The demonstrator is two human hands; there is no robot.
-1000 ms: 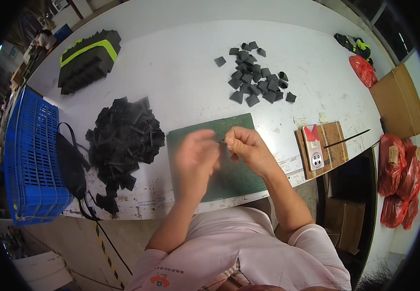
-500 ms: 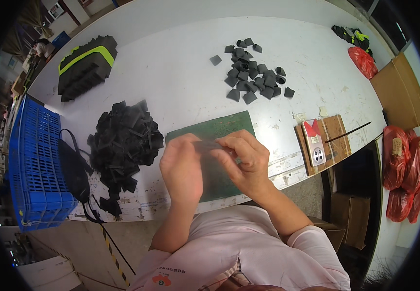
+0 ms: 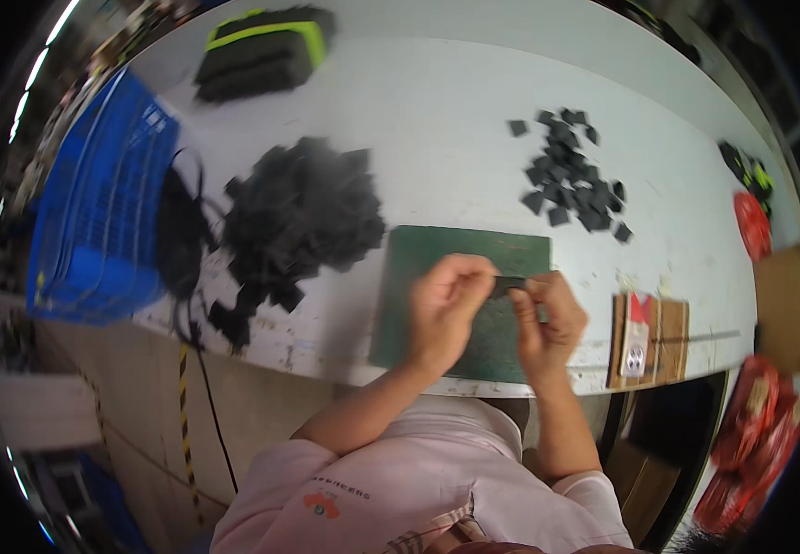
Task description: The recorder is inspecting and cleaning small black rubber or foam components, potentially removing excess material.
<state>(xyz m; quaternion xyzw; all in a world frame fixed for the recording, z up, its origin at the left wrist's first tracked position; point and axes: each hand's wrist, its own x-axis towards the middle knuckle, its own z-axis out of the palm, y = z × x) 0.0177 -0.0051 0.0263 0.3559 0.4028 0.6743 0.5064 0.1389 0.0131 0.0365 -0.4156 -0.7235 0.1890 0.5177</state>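
Between both hands, above a green mat [image 3: 437,247], is a small black fabric piece [image 3: 511,283]. My left hand [image 3: 454,300] pinches its left end with thumb and fingertips. My right hand [image 3: 555,319] grips its right end, the thumb pressed against the near side. To the left lies a large heap of flat black pieces [image 3: 308,208]. Farther off on the right is a scattered group of small folded black pieces [image 3: 571,175].
A blue plastic crate [image 3: 109,212] stands at the left edge, with a black strapped item [image 3: 183,231] beside it. At the far left sits a black stack with a yellow-green band [image 3: 266,51]. On the right, a phone [image 3: 636,342] lies on a wooden board [image 3: 672,337]. Red bags [image 3: 756,425] hang beyond.
The view has shifted, so the table's things appear farther right. My hands have drawn slightly apart, and the black piece now shows narrow between my fingertips.
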